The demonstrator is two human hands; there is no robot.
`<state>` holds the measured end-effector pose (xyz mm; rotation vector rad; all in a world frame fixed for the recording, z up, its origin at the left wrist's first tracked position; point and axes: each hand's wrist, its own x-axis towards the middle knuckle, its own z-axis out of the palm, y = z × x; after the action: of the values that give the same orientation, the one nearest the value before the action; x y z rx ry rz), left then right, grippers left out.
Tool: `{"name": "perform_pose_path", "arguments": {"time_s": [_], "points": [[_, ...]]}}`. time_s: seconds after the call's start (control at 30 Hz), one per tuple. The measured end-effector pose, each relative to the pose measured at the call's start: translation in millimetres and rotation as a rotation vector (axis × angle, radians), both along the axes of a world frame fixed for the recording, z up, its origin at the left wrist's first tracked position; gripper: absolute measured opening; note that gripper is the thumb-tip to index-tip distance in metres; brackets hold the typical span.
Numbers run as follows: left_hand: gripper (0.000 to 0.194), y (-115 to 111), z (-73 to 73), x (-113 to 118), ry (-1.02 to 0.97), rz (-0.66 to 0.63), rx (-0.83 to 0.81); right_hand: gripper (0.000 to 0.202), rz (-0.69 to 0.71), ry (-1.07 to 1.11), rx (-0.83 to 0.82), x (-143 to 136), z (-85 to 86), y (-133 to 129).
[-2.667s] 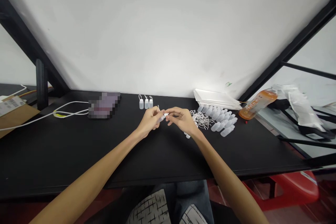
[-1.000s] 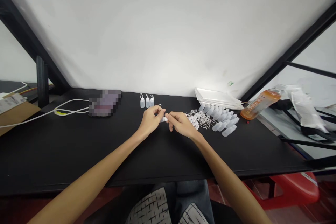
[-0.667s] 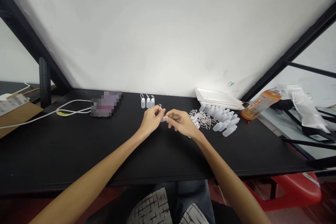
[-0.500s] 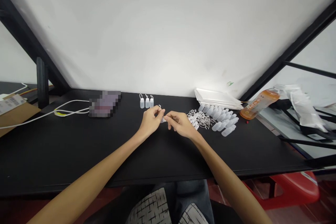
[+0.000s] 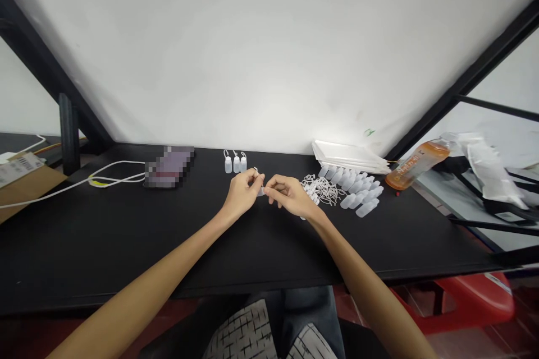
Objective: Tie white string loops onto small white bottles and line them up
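My left hand [image 5: 242, 193] is closed in a pinch on a small translucent plastic bottle [image 5: 260, 192]. A white strap loop [image 5: 255, 169] pokes up above its fingertips. From the other side, my right hand [image 5: 290, 196] pinches at the same bottle, thumb and forefinger together; the fingers hide most of it. Behind my left hand, three little bottles [image 5: 236, 165] stand upright in a row with white loops on top. Right of my right hand lies a pile of white strap loops [image 5: 324, 190] with white caps [image 5: 310, 193], beside rows of translucent bottles [image 5: 356, 186] lying down.
White plastic bags [image 5: 349, 157] lie at the back of the black table [image 5: 202, 258], against the wall. An orange drink bottle [image 5: 416, 165] leans at the right. A pixelated phone-like object [image 5: 170, 168] and a white cable [image 5: 118, 164] are on the left, near cardboard [image 5: 33, 185].
Both hands stay at nearly the same place around the small bottle. My right hand's fingers have shifted slightly, and the view has moved a little.
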<state>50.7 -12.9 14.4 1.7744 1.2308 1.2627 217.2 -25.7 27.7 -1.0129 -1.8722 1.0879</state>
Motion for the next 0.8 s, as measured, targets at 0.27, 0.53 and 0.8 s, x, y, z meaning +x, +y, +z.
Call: {"name": "perform_pose_path", "arguments": {"time_s": [0.27,0.53,0.8], "points": [[0.035,6.6,-4.8,-0.5,-0.038,-0.044,-0.063,0.032,-0.005,-0.069,0.048,1.1,-2.8,-0.2],[0.032,1.9,-1.1,0.8,0.038,-0.002,0.021,0.033,-0.012,-0.165,0.137,-1.5,-4.6,0.2],[0.033,1.1,3.4,0.5,-0.074,-0.068,-0.094,0.032,-0.036,-0.088,0.111,-0.1,1.8,-3.0]]}}
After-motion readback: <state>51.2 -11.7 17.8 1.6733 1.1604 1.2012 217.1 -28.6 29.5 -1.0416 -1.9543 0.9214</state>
